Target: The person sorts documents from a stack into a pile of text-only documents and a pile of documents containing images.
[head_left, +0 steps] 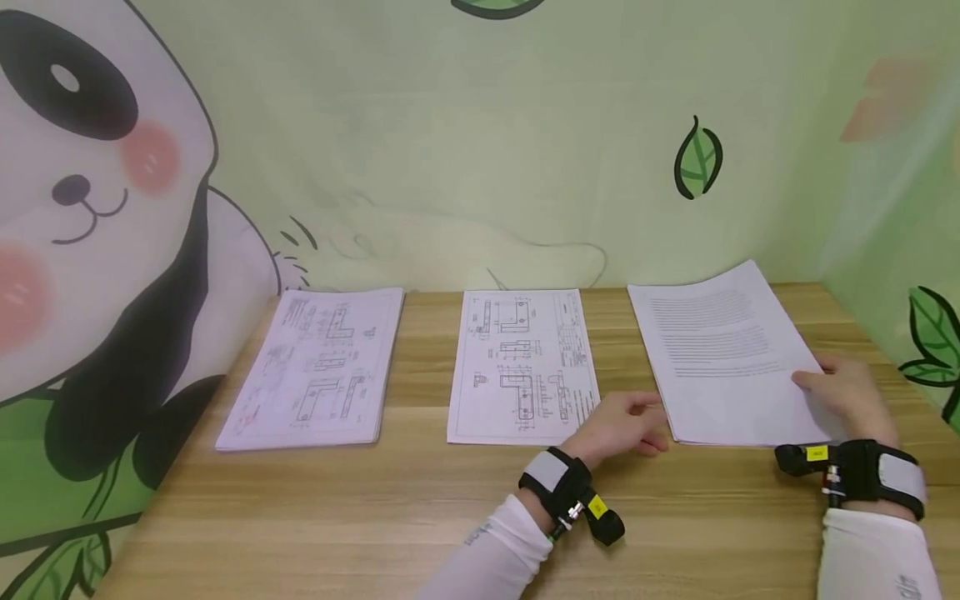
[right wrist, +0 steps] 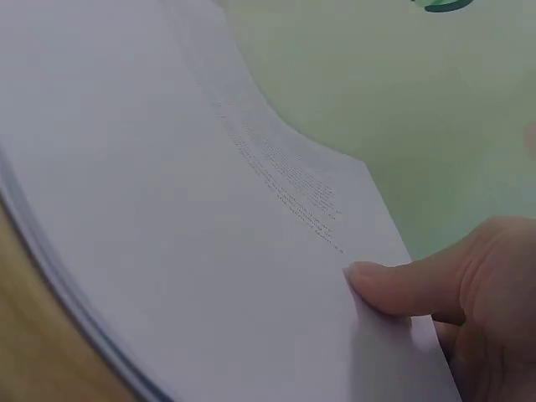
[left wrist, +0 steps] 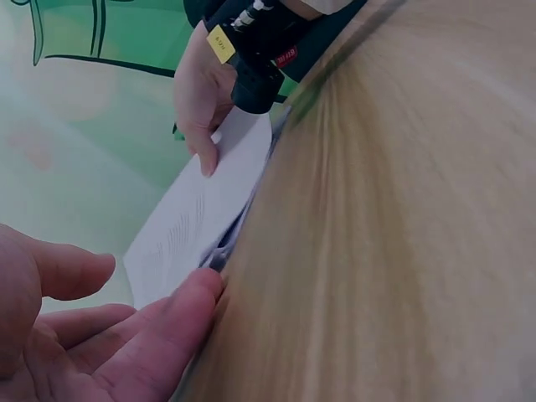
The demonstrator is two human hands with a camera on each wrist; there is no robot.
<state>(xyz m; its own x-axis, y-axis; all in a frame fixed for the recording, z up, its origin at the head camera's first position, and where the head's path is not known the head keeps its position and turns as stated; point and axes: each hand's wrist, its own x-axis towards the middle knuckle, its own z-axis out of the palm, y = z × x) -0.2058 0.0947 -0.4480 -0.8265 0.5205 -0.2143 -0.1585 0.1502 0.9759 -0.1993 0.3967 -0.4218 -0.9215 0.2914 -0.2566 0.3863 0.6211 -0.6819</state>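
A stack of printed paper [head_left: 720, 367] lies at the right of the table, its right side lifted a little and bent. My right hand [head_left: 851, 396] pinches that right edge, with the thumb on top and the other fingers underneath, as the right wrist view shows the thumb [right wrist: 394, 289] pressing the sheet. At the stack's lower left edge is my left hand [head_left: 626, 425], its fingers extended and loosely bent. In the left wrist view its fingertips [left wrist: 205, 285] reach the stack's near corner. That thumb stands apart from the paper.
Between the stacks lies a sheet with technical drawings [head_left: 525, 350], close to my left wrist. Another pile of drawings [head_left: 315, 367] lies at the left. The wooden table [head_left: 337, 517] ends at a cloth backdrop [head_left: 420, 150] with a panda and leaves.
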